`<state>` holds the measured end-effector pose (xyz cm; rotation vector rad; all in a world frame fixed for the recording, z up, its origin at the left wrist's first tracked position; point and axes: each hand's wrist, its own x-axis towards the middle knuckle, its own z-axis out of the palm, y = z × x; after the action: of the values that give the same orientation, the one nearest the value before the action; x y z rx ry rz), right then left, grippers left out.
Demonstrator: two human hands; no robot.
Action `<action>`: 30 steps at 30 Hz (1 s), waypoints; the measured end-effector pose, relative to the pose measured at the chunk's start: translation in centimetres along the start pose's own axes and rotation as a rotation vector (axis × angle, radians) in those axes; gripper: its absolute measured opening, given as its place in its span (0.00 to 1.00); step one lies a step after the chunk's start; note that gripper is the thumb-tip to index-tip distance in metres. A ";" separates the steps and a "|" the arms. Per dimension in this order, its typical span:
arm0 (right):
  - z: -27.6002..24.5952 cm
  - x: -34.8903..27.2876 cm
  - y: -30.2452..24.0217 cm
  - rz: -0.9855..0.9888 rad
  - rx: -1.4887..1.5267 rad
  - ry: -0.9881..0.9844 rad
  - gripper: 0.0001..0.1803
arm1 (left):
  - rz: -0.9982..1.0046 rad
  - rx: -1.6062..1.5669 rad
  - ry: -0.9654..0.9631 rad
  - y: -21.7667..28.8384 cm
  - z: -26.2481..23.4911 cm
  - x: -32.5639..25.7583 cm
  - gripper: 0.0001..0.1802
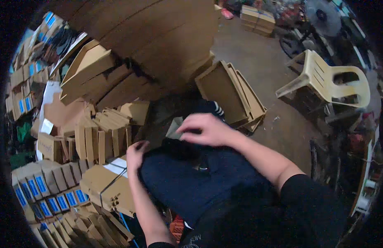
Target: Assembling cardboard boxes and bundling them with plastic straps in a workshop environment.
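Note:
My right hand [206, 129] is over my lap, its fingers bent and thumb curled toward them. At the fingertips is a pale grey, thin, sheet-like piece [174, 127], apparently pinched; its kind does not show clearly. My left hand [136, 154] is by my left knee, fingers loosely bent and slightly apart, with nothing visible in them. Dark blue trousers [187, 182] cover my lap. Just left of my left hand stands a row of small folded brown cardboard pieces [102, 134]. Below it lies a strapped flat cardboard bundle [106, 186] with a white paper on top.
Large cardboard sheets [158, 33] rise ahead. Shallow cardboard trays [228, 93] lean together on the floor ahead right. A cream plastic chair [324, 80] and a fan [321, 16] stand right. Boxes with blue labels [55, 186] are stacked left. A tied carton [257, 20] sits far off.

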<state>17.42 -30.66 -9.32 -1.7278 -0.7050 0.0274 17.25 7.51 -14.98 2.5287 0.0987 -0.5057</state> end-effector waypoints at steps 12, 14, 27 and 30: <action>-13.2 -16.6 24.7 1.115 -0.146 0.383 0.46 | 0.006 -0.148 0.108 2.5 -0.1 -0.1 0.17; -14.0 -16.1 26.4 1.033 -0.064 0.395 0.44 | 0.001 -0.119 0.110 4.1 0.1 0.2 0.17; -13.0 -12.6 28.6 1.116 0.344 0.314 0.55 | -0.101 -0.115 0.111 4.4 -0.5 -0.4 0.18; -15.0 -16.3 30.1 1.140 0.376 0.193 0.55 | -0.082 -0.127 0.104 3.3 0.4 1.1 0.18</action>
<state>22.98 -54.58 -37.40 -1.5251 0.4682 0.7173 18.67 4.47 -14.00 2.4333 0.2652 -0.3872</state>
